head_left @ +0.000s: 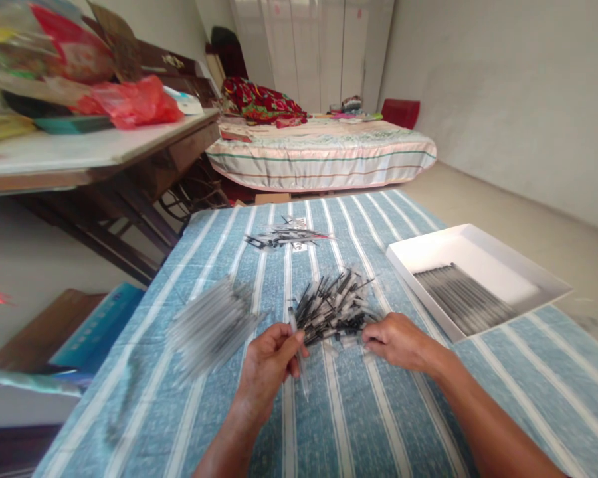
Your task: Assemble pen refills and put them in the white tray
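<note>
My left hand point(278, 352) pinches a clear pen barrel point(303, 368) between thumb and fingers, its dark end pointing away from me. My right hand point(396, 340) is closed at the right edge of a heap of small black and clear pen parts point(336, 302). What its fingertips grip, if anything, is hidden. Left of the heap lies a stack of long translucent pen barrels point(212, 325), blurred. Farther back is a loose bunch of thin dark and clear pieces point(289, 236), partly over a printed label.
At right stands an open white box point(521, 259) with a row of dark-looking pens point(461, 295) inside. A striped blue cloth point(259, 438) covers the table. Left is a sewing table point(104, 149) bearing bags; a bed point(323, 156) is beyond.
</note>
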Action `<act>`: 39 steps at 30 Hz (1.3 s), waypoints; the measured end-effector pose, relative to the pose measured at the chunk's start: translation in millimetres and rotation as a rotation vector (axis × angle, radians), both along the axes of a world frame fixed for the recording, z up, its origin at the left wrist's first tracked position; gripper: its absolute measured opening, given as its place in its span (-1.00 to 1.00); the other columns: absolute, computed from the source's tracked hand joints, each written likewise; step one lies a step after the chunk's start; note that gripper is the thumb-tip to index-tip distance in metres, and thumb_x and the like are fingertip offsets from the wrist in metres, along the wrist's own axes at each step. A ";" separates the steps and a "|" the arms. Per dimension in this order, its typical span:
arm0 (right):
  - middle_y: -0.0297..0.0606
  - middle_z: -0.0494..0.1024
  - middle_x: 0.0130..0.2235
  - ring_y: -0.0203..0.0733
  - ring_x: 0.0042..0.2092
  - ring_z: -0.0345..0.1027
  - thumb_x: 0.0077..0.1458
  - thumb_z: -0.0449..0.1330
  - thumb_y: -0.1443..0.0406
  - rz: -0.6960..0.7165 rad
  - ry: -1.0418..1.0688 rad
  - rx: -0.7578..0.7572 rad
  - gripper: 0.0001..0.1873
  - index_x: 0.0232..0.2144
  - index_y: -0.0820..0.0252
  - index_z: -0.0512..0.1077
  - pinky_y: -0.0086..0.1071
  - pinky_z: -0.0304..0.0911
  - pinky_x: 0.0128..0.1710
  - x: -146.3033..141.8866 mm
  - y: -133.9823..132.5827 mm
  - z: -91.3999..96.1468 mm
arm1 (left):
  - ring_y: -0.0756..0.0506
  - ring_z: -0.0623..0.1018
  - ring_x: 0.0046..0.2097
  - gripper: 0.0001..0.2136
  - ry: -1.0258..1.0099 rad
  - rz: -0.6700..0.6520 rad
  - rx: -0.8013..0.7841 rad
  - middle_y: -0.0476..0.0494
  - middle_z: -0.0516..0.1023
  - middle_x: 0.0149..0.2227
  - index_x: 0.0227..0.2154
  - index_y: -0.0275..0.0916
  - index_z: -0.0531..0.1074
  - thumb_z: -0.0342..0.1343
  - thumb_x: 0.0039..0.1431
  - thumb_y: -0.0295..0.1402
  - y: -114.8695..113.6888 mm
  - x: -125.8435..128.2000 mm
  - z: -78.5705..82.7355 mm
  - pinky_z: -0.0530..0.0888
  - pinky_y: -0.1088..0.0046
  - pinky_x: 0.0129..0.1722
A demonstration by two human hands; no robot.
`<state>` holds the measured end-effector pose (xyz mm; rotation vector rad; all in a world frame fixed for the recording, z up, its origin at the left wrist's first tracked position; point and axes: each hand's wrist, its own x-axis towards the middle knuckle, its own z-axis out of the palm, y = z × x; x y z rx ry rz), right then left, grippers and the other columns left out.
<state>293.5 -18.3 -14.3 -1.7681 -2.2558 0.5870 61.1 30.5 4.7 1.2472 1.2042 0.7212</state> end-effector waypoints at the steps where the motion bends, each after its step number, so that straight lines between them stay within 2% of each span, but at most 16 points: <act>1: -0.40 0.38 -0.63 -0.34 -0.54 0.21 -0.02 0.10 0.37 0.000 -0.018 -0.004 -0.84 -0.58 0.15 0.40 -0.48 -0.14 -0.49 -0.2 -0.2 -0.1 | 0.12 0.29 -0.69 -0.79 -0.005 0.007 0.001 0.02 0.46 -0.60 -0.56 -0.27 0.33 0.14 -0.02 -0.23 -0.3 0.2 0.6 0.12 0.63 -0.71; 8: -0.28 0.52 -0.51 -0.24 -0.45 0.34 0.01 0.05 0.34 -0.010 -0.225 -0.014 -0.84 -0.51 0.15 0.42 -0.42 -0.17 -0.49 -1.2 0.2 -3.9 | 0.10 0.30 -0.70 -0.78 -0.022 0.023 -0.014 0.01 0.46 -0.62 -0.58 -0.27 0.33 0.15 -0.05 -0.22 0.9 1.0 0.2 0.13 0.62 -0.72; 13: -0.24 0.55 -0.48 -0.19 -0.42 0.39 0.02 0.04 0.35 -0.005 -0.295 -0.052 -0.81 -0.50 0.15 0.44 -0.40 -0.15 -0.49 -4.2 1.3 -2.8 | 0.10 0.31 -0.70 -0.78 -0.015 0.020 -0.020 0.02 0.45 -0.63 -0.56 -0.27 0.32 0.15 -0.05 -0.22 0.1 1.1 0.2 0.12 0.62 -0.73; 18: -0.26 0.55 -0.48 -0.19 -0.42 0.39 0.02 0.06 0.34 -0.002 -0.275 -0.050 -0.83 -0.49 0.16 0.45 -0.41 -0.13 -0.48 -5.5 1.1 0.1 | 0.11 0.31 -0.69 -0.80 -0.019 0.019 -0.008 0.03 0.46 -0.61 -0.54 -0.28 0.33 0.13 -0.02 -0.23 -3.0 1.5 2.2 0.13 0.62 -0.71; 25: -0.35 0.51 -0.52 -0.25 -0.45 0.34 -0.01 0.13 0.28 0.087 -0.102 -0.068 -0.88 -0.50 0.13 0.46 -0.45 -0.07 -0.48 -9.9 -5.6 8.5 | 0.09 0.31 -0.68 -0.78 -0.029 0.056 0.015 0.01 0.46 -0.62 -0.58 -0.28 0.34 0.15 -0.06 -0.22 -3.6 2.9 4.4 0.13 0.61 -0.71; 31: -0.30 0.47 -0.57 -0.25 -0.52 0.27 -0.06 0.13 0.33 0.133 -0.170 -0.043 -0.87 -0.59 0.18 0.41 -0.42 -0.11 -0.51 -17.6 -9.2 3.9 | 0.08 0.32 -0.68 -0.78 -0.048 0.073 0.029 0.01 0.45 -0.63 -0.59 -0.28 0.35 0.17 -0.06 -0.22 -4.3 3.2 4.3 0.15 0.60 -0.71; 34: -0.36 0.38 -0.63 -0.33 -0.56 0.17 -0.07 0.11 0.38 0.119 -0.052 -0.009 -0.88 -0.61 0.19 0.37 -0.45 -0.10 -0.54 -20.3 -10.3 3.4 | 0.08 0.33 -0.68 -0.78 -0.071 0.080 0.020 0.01 0.45 -0.61 -0.58 -0.28 0.35 0.18 -0.06 -0.23 -3.2 2.6 3.2 0.15 0.60 -0.71; 37: -0.47 0.26 -0.66 -0.40 -0.61 0.07 -0.06 0.10 0.41 0.055 0.283 -0.026 -0.93 -0.51 0.19 0.36 -0.51 -0.08 -0.59 -24.1 -11.2 4.3 | 0.08 0.33 -0.68 -0.79 -0.123 0.083 -0.025 0.01 0.46 -0.61 -0.57 -0.28 0.34 0.18 -0.06 -0.24 -1.4 1.5 1.3 0.17 0.61 -0.71; 39: -0.52 0.23 -0.68 -0.42 -0.63 0.07 -0.01 0.10 0.38 0.023 0.548 -0.086 -0.96 -0.43 0.20 0.36 -0.54 -0.04 -0.62 -27.3 -11.6 4.2 | 0.09 0.34 -0.66 -0.80 -0.191 0.090 -0.048 0.01 0.46 -0.59 -0.54 -0.29 0.34 0.18 -0.05 -0.26 -0.8 0.8 0.3 0.18 0.61 -0.70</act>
